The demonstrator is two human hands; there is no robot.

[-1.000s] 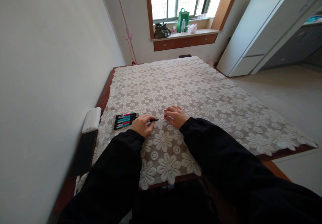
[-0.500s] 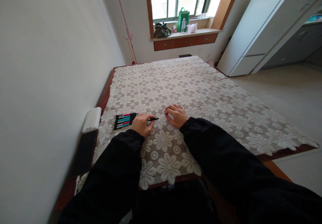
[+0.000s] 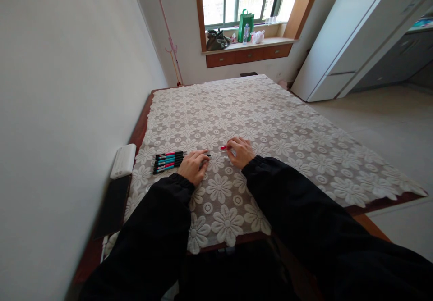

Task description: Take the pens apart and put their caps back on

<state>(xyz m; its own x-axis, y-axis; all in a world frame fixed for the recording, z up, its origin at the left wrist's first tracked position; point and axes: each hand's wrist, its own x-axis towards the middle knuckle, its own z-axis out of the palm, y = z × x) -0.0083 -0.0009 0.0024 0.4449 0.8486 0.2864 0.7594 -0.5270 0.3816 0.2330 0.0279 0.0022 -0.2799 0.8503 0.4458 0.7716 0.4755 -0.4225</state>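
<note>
My left hand (image 3: 193, 167) is closed with its fingers bent over a dark pen part, and only the black tip (image 3: 208, 155) shows past the fingertips. From there a thin white rod (image 3: 218, 152), like a pen refill, runs across to my right hand (image 3: 240, 152). The fingers of that hand are pinched together, with a short red pen piece (image 3: 223, 148) sticking out on their left side. How much of each piece lies inside the hands is hidden. Left of my left hand, several pens (image 3: 168, 161) in red, blue and black lie in a row.
A cream floral lace tablecloth (image 3: 227, 224) covers the dark wood table. On the left edge, against the wall, are a white box-shaped device (image 3: 123, 161) and a flat black object (image 3: 113, 207). Beyond stand a pink coat rack (image 3: 166, 19), a windowsill with bags and a white refrigerator (image 3: 341, 44).
The white rod now shows between my hands, and more of the red piece is visible. My right hand has shifted slightly right and up; less of the black tip shows at my left hand.
</note>
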